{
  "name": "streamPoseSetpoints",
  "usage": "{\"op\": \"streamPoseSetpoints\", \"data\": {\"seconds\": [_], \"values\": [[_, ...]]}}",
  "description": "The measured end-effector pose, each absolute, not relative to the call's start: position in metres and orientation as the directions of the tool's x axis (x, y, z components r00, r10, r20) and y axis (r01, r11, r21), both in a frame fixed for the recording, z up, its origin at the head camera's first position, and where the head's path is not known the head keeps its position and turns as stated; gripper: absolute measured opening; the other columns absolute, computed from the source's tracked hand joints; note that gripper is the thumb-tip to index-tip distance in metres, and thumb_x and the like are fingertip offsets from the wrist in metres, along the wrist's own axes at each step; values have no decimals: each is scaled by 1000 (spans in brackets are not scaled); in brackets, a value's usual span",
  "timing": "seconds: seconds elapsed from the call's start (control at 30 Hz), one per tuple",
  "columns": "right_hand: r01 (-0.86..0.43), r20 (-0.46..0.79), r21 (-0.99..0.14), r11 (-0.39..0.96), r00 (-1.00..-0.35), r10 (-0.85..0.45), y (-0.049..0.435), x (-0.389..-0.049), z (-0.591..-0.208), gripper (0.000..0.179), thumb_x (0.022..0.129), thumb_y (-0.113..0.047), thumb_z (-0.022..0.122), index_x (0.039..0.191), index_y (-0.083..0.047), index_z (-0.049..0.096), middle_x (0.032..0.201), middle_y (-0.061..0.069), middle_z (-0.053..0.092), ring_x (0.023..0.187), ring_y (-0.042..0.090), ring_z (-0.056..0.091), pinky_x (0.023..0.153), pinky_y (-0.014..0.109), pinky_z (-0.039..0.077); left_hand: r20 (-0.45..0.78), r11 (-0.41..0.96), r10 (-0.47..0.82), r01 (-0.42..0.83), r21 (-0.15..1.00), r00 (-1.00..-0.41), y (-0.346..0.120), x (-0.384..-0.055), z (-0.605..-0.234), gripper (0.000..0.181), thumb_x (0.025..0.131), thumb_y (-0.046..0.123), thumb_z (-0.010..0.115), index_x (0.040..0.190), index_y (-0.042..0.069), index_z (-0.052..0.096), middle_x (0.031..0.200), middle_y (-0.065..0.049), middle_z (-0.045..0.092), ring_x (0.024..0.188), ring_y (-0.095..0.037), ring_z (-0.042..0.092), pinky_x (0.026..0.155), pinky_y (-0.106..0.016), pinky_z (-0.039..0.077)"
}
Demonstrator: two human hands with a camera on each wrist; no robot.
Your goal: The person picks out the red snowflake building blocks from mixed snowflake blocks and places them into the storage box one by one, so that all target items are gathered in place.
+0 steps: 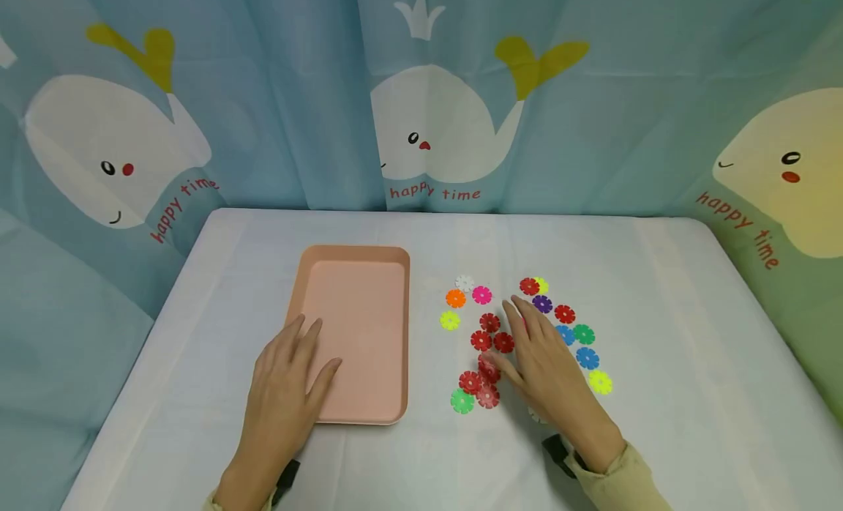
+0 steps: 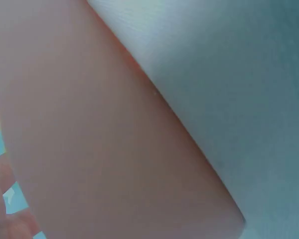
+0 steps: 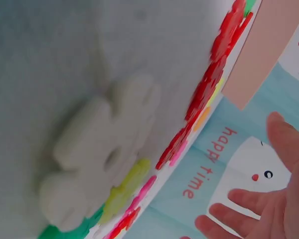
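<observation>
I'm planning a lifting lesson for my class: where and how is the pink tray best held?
Probably by the raised rim, midway along both long sides, coming from left and right: the pink tray lies flat, longer than wide, and white table shows between its right side and the nearest yellow disc.

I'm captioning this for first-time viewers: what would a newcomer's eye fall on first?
Probably the bright notched discs, many of them red, scattered on the white table with the right hand over them. Next comes the plain pink tray to their left, the left hand at its left edge. Behind the table, big cartoon whales on a blue curtain also stand out.
</observation>
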State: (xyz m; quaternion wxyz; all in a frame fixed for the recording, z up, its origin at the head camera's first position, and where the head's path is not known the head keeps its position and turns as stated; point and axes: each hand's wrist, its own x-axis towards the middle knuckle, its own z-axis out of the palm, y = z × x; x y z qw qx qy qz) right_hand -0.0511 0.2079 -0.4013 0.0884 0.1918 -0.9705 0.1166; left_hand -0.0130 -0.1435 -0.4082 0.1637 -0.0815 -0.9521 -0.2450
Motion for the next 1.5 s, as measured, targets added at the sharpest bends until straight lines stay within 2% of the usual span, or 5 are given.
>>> {"op": "streamPoseSetpoints", "data": {"seconds": [0.3,0.53,0.9,1.27,1.5], "values": [[-385,173,-188,904,-919,-355,209,-58,-403,82,89,-37,74,147,7,36,146,26,42,135,41,41,109,56,39,369,861,32,213,462,-929,-149,-14,-408,56,93,28,70,143,9,52,145,-22,48,129,-42,45,107,-57,33],[-368,131,-261,892,-929,-346,206,-64,-403,81,87,-36,77,146,5,39,144,25,46,133,40,44,101,54,47,351,860,3,181,477,-937,-155,-15,-409,54,95,28,69,142,8,52,139,-21,53,127,-40,48,103,-57,37],[-361,89,-308,880,-932,-350,202,-73,-400,73,87,-29,78,141,6,43,136,24,52,127,39,49,94,50,53,346,831,-31,168,530,-938,-161,-16,-409,44,91,11,72,132,3,59,130,-19,58,120,-39,52,91,-58,48],[-376,75,-338,863,-925,-374,203,-77,-399,60,87,-24,78,132,6,52,117,19,57,105,28,54,82,40,58,292,777,-110,101,622,-950,-168,-19,-410,42,91,9,70,131,2,60,126,-19,55,119,-38,51,95,-55,46],[-360,48,-384,850,-927,-371,203,-80,-397,54,86,-21,79,126,7,56,112,19,57,100,26,54,80,39,57,298,749,-131,103,654,-945,-171,-20,-407,40,91,4,70,130,-2,61,126,-19,53,95,-33,61,77,-48,53]]}}
